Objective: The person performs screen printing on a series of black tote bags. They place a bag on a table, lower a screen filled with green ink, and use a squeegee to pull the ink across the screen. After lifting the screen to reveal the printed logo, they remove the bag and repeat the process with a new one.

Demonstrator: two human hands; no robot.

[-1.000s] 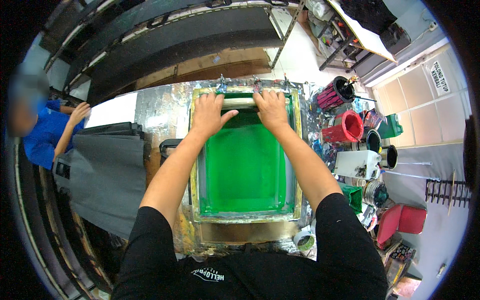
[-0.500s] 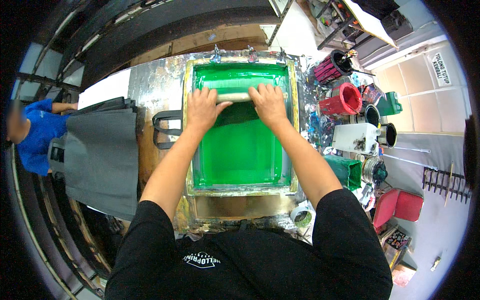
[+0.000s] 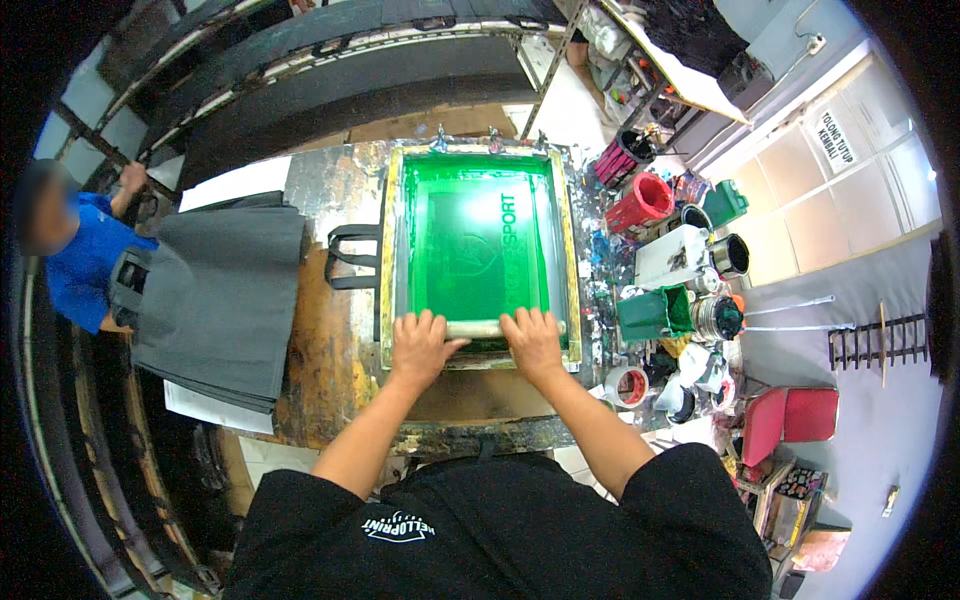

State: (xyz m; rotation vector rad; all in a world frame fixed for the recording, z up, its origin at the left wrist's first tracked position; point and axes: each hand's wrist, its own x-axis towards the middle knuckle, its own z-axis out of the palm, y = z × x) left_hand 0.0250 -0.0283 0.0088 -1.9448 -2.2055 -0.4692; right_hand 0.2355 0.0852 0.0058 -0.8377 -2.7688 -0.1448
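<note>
Both of my hands grip the pale wooden handle of a squeegee (image 3: pixel 476 328) at the near end of a screen-printing frame (image 3: pixel 393 220). My left hand (image 3: pixel 421 347) wraps the handle's left part, and my right hand (image 3: pixel 532 340) its right part, with bare wood between them. The squeegee's blade is hidden below the handle. Wet green ink coats the mesh (image 3: pixel 450 205), where a crest and lettering show faintly. Dark fabric bag handles (image 3: pixel 350 256) stick out from under the frame's left side. Metal clamps (image 3: pixel 494 141) stand along its far edge.
At left, a stack of dark grey fabric bags (image 3: pixel 225 285) lies beside a person in a blue shirt (image 3: pixel 88 262). Ink-stained containers crowd the right side: a red bucket (image 3: pixel 642 203), a green container (image 3: pixel 655 313) and a white can (image 3: pixel 670 255). A tape roll (image 3: pixel 627 386) lies near my right arm.
My hands have pulled the squeegee from the far part of the frame to its near end. The crest and lettering now show in the mesh. The person at left has raised an arm.
</note>
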